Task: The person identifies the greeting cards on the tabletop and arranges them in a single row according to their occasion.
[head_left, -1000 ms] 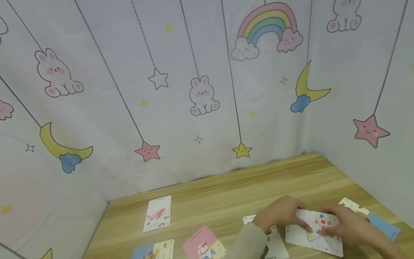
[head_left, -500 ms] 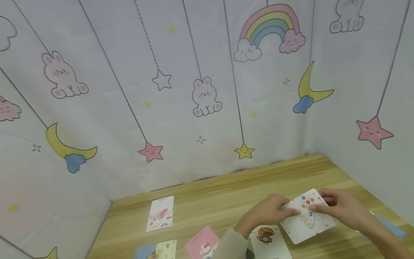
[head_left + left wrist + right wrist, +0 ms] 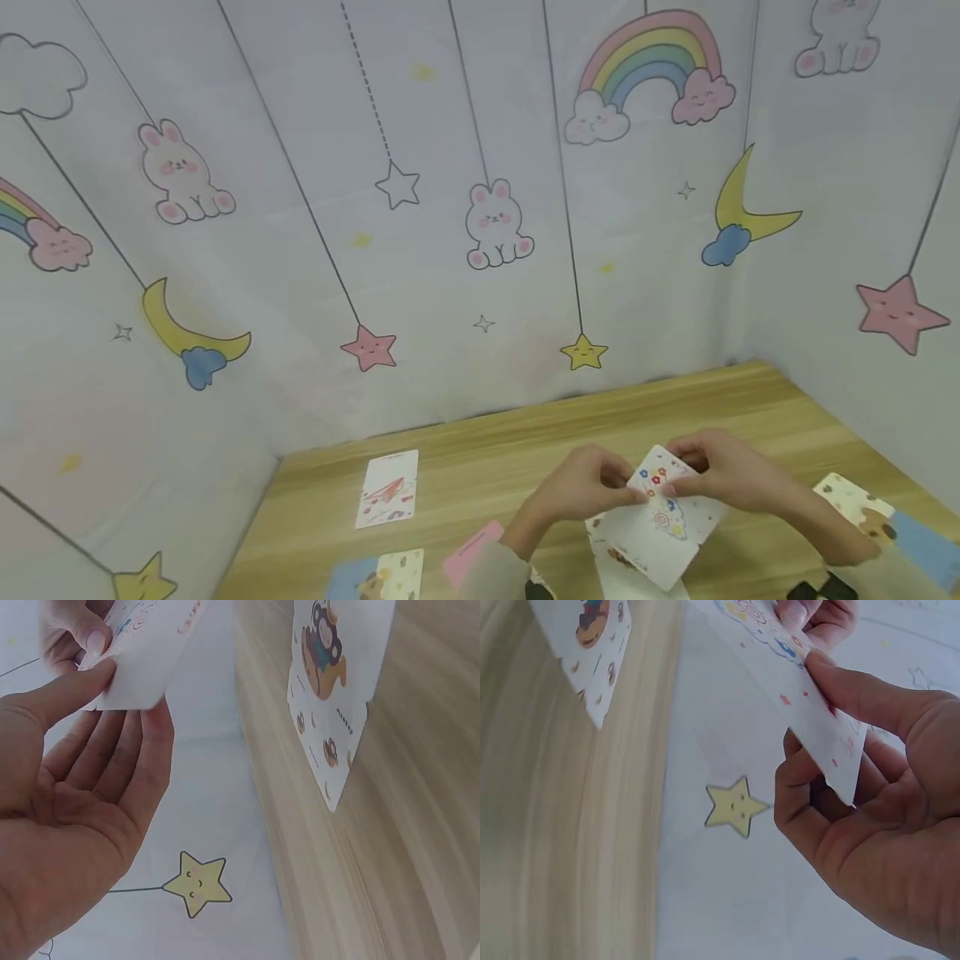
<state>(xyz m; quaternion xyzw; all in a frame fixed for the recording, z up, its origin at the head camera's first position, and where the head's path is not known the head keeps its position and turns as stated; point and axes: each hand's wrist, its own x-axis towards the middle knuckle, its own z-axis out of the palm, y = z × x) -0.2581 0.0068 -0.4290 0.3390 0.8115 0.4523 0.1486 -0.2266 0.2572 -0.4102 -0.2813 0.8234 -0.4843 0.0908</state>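
Note:
A white card [image 3: 660, 542] with colourful flowers and a cloud-like drawing is held up slantwise between both hands in the head view. My left hand [image 3: 581, 483] pinches its left edge, thumb on the printed face and fingers behind. On the opposite edge, my right hand [image 3: 738, 475] grips it the same way, its fingers curled at the back, as the right wrist view shows on the card [image 3: 780, 690]. Below lies a monkey card [image 3: 622, 579], partly covered by the held card in the head view; its monkey picture [image 3: 322, 652] shows in the left wrist view.
On the wooden table [image 3: 510, 446] lie a paper-plane card [image 3: 387, 490] at the left, a pink card [image 3: 472, 552] partly behind the left arm, and blue-and-cream cards at the front left [image 3: 375, 579] and right [image 3: 885, 525]. A printed cloth wall [image 3: 420, 275] borders the table.
Both hands have raised the flower card from low over the table, turned it and brought it left, over the monkey card. The head view has swung slightly left.

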